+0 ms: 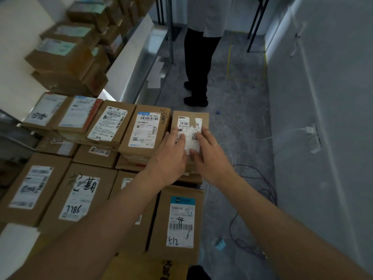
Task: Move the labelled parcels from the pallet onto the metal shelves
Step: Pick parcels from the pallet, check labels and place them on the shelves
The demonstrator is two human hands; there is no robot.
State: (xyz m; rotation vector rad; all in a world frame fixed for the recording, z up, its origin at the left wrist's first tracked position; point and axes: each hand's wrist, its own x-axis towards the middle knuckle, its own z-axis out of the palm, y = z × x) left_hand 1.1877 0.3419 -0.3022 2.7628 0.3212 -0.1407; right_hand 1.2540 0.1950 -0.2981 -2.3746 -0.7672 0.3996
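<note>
Both hands lie flat, fingers straight, on the white label of a small brown parcel (189,118) — the left hand (168,158) on its left half, the right hand (207,154) on its right, neither grip closed around it. The parcel sits at the right end of the top row of stacked parcels (86,195), just beside its neighbour. More boxes fill the metal shelf (131,63) at upper left — a person in a white coat (203,15) stands beyond on the grey floor (242,98).

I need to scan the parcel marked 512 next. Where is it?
In the head view, the parcel marked 512 lies low and centre-right, at the stack's right edge, nearer the camera than both hands, with the 7786 parcel to its left.
</note>
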